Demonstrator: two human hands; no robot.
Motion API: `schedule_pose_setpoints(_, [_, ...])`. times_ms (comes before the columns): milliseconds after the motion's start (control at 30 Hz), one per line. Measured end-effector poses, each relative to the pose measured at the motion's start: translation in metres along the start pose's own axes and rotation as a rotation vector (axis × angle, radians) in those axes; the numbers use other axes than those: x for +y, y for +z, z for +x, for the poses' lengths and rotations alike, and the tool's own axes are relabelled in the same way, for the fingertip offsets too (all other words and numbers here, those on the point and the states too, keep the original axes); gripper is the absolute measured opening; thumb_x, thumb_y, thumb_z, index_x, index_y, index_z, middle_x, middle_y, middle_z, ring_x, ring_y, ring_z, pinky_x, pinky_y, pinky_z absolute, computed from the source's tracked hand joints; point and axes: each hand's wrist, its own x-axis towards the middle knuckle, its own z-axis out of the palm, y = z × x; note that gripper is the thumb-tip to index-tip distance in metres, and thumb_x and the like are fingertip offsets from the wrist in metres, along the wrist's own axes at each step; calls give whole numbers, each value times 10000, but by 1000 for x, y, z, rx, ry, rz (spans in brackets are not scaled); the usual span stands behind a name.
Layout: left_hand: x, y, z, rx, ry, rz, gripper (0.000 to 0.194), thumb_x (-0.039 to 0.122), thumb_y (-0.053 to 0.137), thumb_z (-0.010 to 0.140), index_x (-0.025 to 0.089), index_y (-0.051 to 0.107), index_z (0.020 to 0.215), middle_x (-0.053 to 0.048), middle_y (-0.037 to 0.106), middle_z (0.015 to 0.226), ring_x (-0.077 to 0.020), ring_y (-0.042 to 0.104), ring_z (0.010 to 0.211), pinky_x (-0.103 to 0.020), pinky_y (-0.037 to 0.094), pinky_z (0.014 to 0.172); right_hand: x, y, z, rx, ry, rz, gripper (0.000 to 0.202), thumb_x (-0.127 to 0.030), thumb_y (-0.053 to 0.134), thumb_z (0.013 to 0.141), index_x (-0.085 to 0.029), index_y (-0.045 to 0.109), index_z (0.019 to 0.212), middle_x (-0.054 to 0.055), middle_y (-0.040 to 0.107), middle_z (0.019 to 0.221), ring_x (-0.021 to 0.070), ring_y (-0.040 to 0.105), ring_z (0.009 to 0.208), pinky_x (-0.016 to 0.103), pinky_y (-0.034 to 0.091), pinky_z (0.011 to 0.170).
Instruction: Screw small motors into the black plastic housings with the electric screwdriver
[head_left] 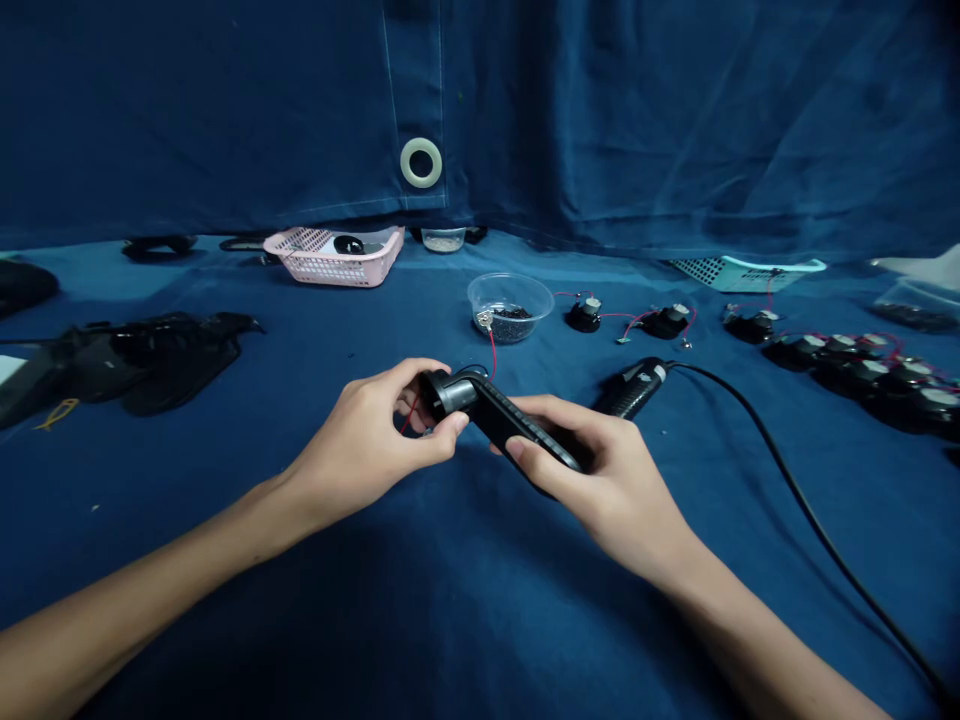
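My left hand [382, 425] is closed around a round black plastic housing [442, 395], thumb below and fingers above. A thin red wire shows beside it under the fingers. My right hand [592, 460] grips a long black plastic handle [517, 425], thumb on top. The handle slants down to the right, its upper end against the round housing; I cannot tell if they are fixed together. Another red wire [493, 350] rises behind them to a small silver disc [484, 320] at the clear bowl's rim. An electric screwdriver [634, 388] lies just beyond my right hand.
The clear plastic bowl [517, 292] holds small dark pieces. Black wired parts [664, 322] line the right side. The screwdriver's black cable [787, 465] curves along the right. Pink [337, 270] and turquoise [750, 275] baskets stand at the back, black parts [172, 350] at left.
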Motion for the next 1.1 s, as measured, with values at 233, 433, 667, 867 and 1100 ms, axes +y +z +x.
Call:
schedule_pose_setpoints(233, [1, 0, -1, 22, -4, -9, 397, 441, 685, 814, 261, 594, 1156, 41, 647, 824, -129, 607, 728, -243, 499, 723, 0, 1, -1, 45, 0, -18, 304, -217, 593, 867, -210, 698, 1152, -25, 698, 852, 115, 587, 716, 217, 448, 652])
schedule_pose_setpoints(433, [2, 0, -1, 39, -11, 9, 414, 469, 687, 808, 261, 600, 1155, 32, 641, 826, -135, 602, 731, -248, 496, 713, -2, 1, -3, 58, -27, -11, 295, -196, 600, 858, -230, 706, 1131, -39, 710, 897, 111, 616, 765, 202, 466, 688])
schedule_pose_setpoints(667, [2, -1, 2, 11, 17, 45, 400, 434, 668, 818, 246, 592, 1163, 27, 659, 822, -140, 615, 718, -254, 491, 702, -1, -1, -1, 6, -14, -8, 308, -194, 595, 866, -243, 700, 1152, -63, 690, 831, 83, 556, 694, 182, 438, 638])
schedule_pose_setpoints(867, [1, 0, 1, 19, 17, 42, 408, 433, 671, 820, 241, 581, 1169, 24, 671, 852, -146, 629, 735, -262, 503, 719, 2, 0, -2, 25, -71, -88, 303, -206, 576, 880, -227, 683, 1163, -36, 696, 870, 106, 604, 722, 209, 481, 688])
schedule_pose_setpoints(1100, [-3, 4, -1, 71, 10, -55, 586, 521, 731, 759, 238, 512, 1224, -52, 646, 1192, -235, 632, 1084, -362, 521, 921, 12, 3, -2, 71, -332, -287, 272, -199, 546, 912, -191, 612, 1175, 56, 676, 1134, 164, 649, 1002, 285, 526, 899])
